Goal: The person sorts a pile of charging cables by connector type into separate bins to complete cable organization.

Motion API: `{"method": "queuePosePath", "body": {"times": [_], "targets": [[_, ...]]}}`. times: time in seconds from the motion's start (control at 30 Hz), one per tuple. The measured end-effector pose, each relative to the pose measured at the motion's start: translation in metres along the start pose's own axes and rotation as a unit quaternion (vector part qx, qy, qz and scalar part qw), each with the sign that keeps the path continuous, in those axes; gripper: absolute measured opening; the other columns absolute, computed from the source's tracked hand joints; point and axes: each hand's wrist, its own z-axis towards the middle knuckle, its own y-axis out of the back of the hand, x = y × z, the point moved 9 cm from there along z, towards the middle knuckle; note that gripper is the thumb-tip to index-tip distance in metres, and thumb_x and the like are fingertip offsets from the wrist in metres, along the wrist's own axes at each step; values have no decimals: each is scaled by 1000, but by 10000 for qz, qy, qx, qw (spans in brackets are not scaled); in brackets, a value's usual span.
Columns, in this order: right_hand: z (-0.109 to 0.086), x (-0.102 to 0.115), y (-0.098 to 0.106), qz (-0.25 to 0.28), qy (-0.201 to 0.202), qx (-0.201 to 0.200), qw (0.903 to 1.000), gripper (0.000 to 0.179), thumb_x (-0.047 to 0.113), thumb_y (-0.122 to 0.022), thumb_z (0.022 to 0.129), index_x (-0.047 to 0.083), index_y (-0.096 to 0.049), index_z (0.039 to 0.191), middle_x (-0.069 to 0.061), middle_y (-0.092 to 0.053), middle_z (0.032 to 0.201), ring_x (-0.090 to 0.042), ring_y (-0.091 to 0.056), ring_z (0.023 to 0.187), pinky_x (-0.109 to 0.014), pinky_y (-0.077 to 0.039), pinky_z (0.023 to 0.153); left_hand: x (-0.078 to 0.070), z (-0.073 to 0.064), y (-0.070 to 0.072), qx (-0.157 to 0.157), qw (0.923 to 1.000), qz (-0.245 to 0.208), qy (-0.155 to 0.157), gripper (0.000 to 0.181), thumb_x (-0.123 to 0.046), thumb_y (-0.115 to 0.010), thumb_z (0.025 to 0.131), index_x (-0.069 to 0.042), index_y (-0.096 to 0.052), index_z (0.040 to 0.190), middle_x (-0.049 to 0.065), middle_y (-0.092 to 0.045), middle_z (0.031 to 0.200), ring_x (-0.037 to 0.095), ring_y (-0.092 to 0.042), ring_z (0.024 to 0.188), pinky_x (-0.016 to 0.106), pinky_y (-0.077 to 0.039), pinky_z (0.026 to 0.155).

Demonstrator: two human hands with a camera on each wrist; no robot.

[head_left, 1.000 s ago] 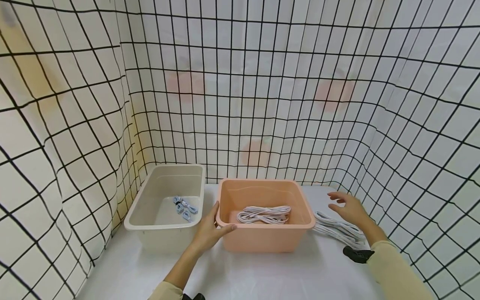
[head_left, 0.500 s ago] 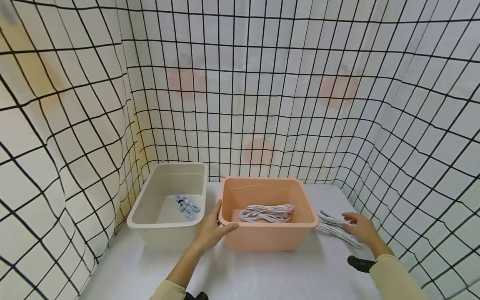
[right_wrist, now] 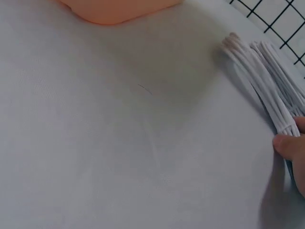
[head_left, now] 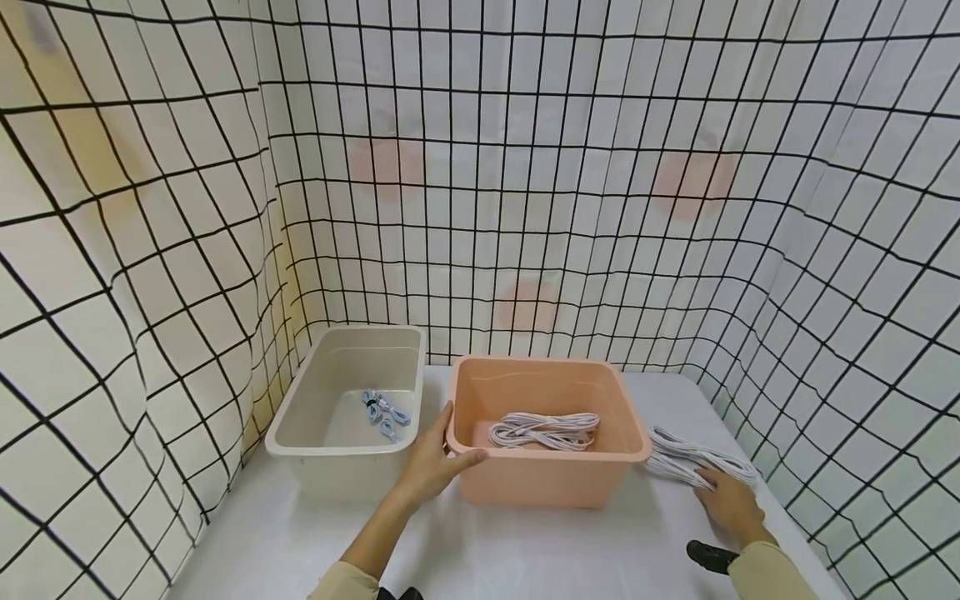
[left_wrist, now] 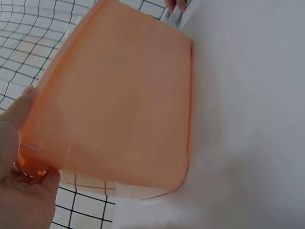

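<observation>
My left hand [head_left: 433,468] grips the front left corner of an orange plastic bin [head_left: 536,483], thumb along the front rim and fingers at the left side. In the left wrist view its fingers [left_wrist: 47,183] curl round the rim corner. Inside the bin lies a coiled bundle of white cable [head_left: 547,431]. Right of the bin, my right hand [head_left: 731,504] pinches the near end of another white cable bundle [right_wrist: 262,83] between thumb and fingers. A further white cable bundle [right_wrist: 281,71] lies right beside it on the table.
A beige bin [head_left: 318,450] stands left of the orange one, with small light-blue cable coils [head_left: 384,410] on its floor. Black netting [head_left: 540,200] encloses the back and both sides of the white table [head_left: 555,554].
My right hand has come down from above the white cables, moved toward the near end and taken hold of one bundle. The left hand keeps its grip on the orange bin.
</observation>
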Motion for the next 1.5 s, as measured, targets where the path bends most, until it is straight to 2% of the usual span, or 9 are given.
{"method": "queuePosePath", "body": {"times": [0.23, 0.37, 0.57, 0.7, 0.87, 0.93, 1.2, 1.33, 1.5], "targets": [[-3, 9, 6, 145, 67, -365, 9992, 41, 20, -67, 99, -3, -63, 132, -34, -53, 139, -59, -47, 123, -77, -37, 85, -2, 0, 3, -21, 9999, -143, -32, 110, -35, -87, 87, 7, -18, 161, 27, -32, 161, 44, -45, 139, 53, -43, 108], [-7, 4, 1, 215, 130, -534, 9983, 39, 21, -69, 99, -3, -65, 129, -31, -58, 136, -55, -50, 122, -74, -37, 85, -3, 0, 1, 23, 9999, -160, -41, 109, -33, -86, 87, 8, -17, 161, 27, -31, 162, 42, -46, 139, 52, -42, 109], [-15, 3, -2, 259, 302, -838, 9957, 40, 24, -69, 99, -2, -67, 130, -31, -56, 139, -56, -50, 125, -71, -40, 85, -2, -1, -2, -9, 9998, -214, 35, 106, -27, -86, 88, 8, -17, 161, 28, -32, 161, 42, -45, 140, 52, -41, 110], [-19, 4, 1, 284, 358, -915, 9948, 42, 26, -69, 99, -2, -66, 129, -33, -55, 138, -58, -50, 123, -73, -40, 84, -3, 0, -4, 30, 9998, -188, 33, 108, -31, -86, 88, 8, -17, 161, 27, -30, 162, 43, -44, 140, 53, -41, 109], [-21, 7, 9, 695, 388, -935, 9924, 46, 28, -70, 100, -2, -63, 134, -33, -52, 142, -60, -45, 127, -75, -38, 90, -1, 0, -4, 44, 9999, -141, 22, 110, -36, -86, 86, 7, -18, 161, 28, -31, 161, 45, -45, 138, 53, -44, 107], [-20, 10, 15, 821, 453, -1026, 9903, 46, 26, -70, 100, -2, -63, 135, -33, -52, 141, -60, -45, 127, -74, -38, 92, 0, 0, -3, 19, 9999, -98, 19, 110, -37, -87, 86, 6, -19, 161, 28, -32, 161, 44, -47, 137, 53, -45, 106], [-17, 30, 51, 780, 986, -1708, 9773, 36, 14, -71, 99, -7, -65, 127, -35, -59, 131, -59, -50, 122, -70, -41, 95, 2, -2, 1, 14, 9999, -112, 74, 110, -36, -87, 86, 7, -20, 161, 29, -34, 159, 43, -49, 136, 52, -45, 106], [-13, 41, 71, 915, 952, -1690, 9767, 41, 22, -65, 105, -7, -61, 134, -37, -54, 137, -60, -45, 127, -71, -39, 98, 1, -2, 3, -31, 10000, -5, 59, 109, -36, -87, 86, 7, -20, 161, 28, -35, 159, 41, -50, 136, 51, -46, 106], [-13, 63, 98, 897, 1298, -1710, 9726, 43, 25, -64, 105, -8, -62, 132, -39, -53, 136, -61, -45, 125, -73, -39, 95, -1, -1, 2, 23, 10000, 87, 18, 109, -37, -86, 86, 7, -20, 161, 27, -35, 160, 39, -51, 136, 50, -46, 106]]}}
